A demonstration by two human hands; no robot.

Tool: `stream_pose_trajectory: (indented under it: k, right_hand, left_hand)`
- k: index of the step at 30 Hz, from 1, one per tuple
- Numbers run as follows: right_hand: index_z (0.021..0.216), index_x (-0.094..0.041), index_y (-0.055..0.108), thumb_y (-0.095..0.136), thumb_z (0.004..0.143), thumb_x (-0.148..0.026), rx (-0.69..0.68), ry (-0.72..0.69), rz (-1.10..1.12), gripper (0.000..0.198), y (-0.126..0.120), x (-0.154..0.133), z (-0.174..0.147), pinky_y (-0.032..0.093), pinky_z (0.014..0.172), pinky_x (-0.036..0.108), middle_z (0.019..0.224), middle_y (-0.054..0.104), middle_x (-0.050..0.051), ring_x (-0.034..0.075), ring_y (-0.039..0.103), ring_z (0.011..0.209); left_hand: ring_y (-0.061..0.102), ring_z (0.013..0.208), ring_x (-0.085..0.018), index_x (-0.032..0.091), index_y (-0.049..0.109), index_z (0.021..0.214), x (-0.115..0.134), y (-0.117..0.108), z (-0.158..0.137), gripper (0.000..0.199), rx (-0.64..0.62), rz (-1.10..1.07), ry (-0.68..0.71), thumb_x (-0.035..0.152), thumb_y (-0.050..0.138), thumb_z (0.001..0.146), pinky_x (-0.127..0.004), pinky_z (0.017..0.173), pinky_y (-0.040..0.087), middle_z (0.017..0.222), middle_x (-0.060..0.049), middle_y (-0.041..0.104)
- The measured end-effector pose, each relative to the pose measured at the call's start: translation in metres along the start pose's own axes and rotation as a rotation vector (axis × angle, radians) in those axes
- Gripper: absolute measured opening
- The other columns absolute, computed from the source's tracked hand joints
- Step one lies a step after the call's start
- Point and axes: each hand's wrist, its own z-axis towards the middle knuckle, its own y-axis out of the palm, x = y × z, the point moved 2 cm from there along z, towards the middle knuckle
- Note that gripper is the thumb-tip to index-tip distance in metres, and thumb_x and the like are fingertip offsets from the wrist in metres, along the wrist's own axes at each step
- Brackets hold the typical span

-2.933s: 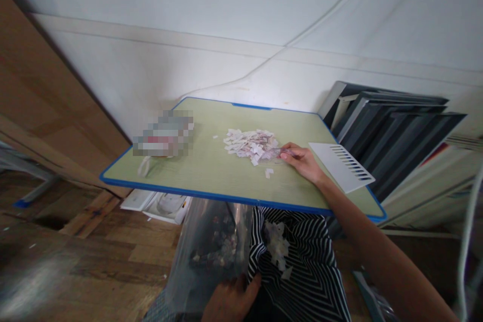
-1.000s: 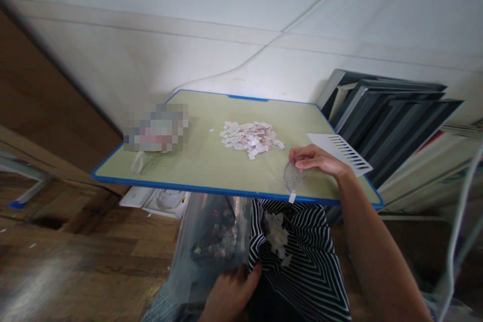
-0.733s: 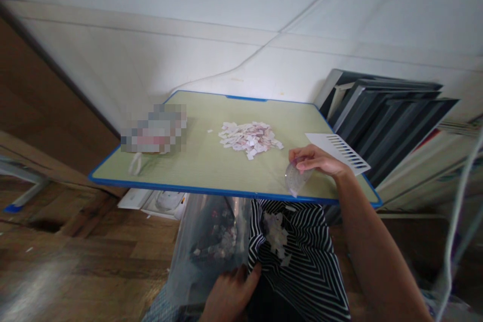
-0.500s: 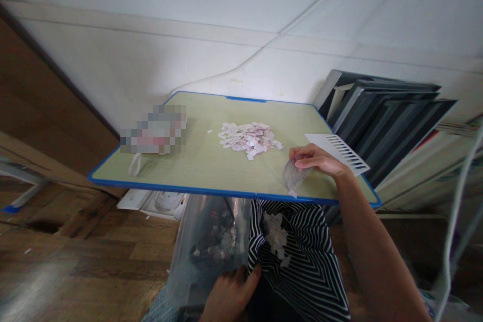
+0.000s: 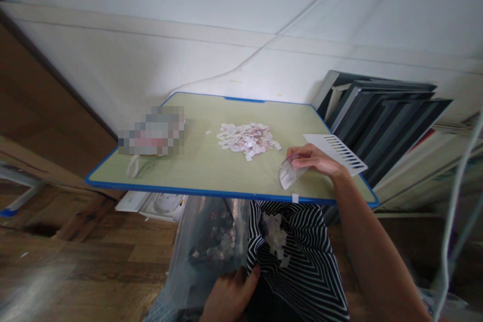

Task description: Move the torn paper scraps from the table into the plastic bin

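My right hand pinches a clear plastic protractor over the right front of the table. A small white paper slip is at the table's blue front edge, just below the protractor. Toward the middle of the table lies a pile of paper slips. Low in the view, my left hand is closed on the edge of a black-and-white striped cloth, beside a clear plastic bin. More paper slips rest in the cloth's hollow. Scraps also show inside the bin.
A white slotted sheet lies by my right wrist. Dark flat panels lean against the wall to the right. A blurred-out object with a white strap is at the table's left. A white cable hangs at far right.
The protractor has tilted and shifted slightly toward the left. The slip that was under its lower tip now sits apart from it, down at the table's front edge. My left hand has stayed put.
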Motion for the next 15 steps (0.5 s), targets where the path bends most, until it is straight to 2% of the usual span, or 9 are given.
stream_pose_trajectory:
  k: [3, 8, 15]
  right_hand:
    - [0.068, -0.013, 0.061, 0.061, 0.068, -0.035, -0.025, 0.012, -0.035, 0.022, 0.0016, 0.0012, 0.0018, 0.026, 0.048, 0.022, 0.062, 0.051, -0.001, 0.007, 0.042, 0.054]
    - [0.076, -0.012, 0.063, 0.059, 0.071, -0.035, -0.038, 0.02, -0.045, 0.024, 0.0029, 0.0032, 0.0034, 0.029, 0.052, 0.023, 0.067, 0.053, 0.001, 0.008, 0.044, 0.059]
    - [0.062, -0.013, 0.062, 0.06, 0.07, -0.034, -0.088, -0.053, -0.038, 0.023, 0.0068, 0.0006, 0.005, 0.03, 0.053, 0.023, 0.066, 0.05, 0.0, 0.008, 0.043, 0.06]
  left_hand:
    - [0.054, 0.096, -0.021, 0.021, 0.026, 0.132, -0.0007, 0.0004, 0.0008, 0.068, -0.026, -0.024, -0.006, -0.003, 0.045, 0.071, -0.03, 0.08, 0.041, 0.112, -0.011, 0.054]
    - [0.054, 0.096, -0.021, 0.021, 0.029, 0.131, -0.0019, 0.0018, 0.0016, 0.067, 0.024, -0.059, -0.009, -0.003, 0.044, 0.07, -0.031, 0.08, 0.041, 0.111, -0.011, 0.054]
    - [0.056, 0.091, -0.022, 0.019, 0.029, 0.13, -0.0023, 0.0067, 0.0013, 0.065, 0.042, -0.02, 0.016, -0.001, 0.045, 0.071, -0.031, 0.076, 0.044, 0.107, -0.011, 0.056]
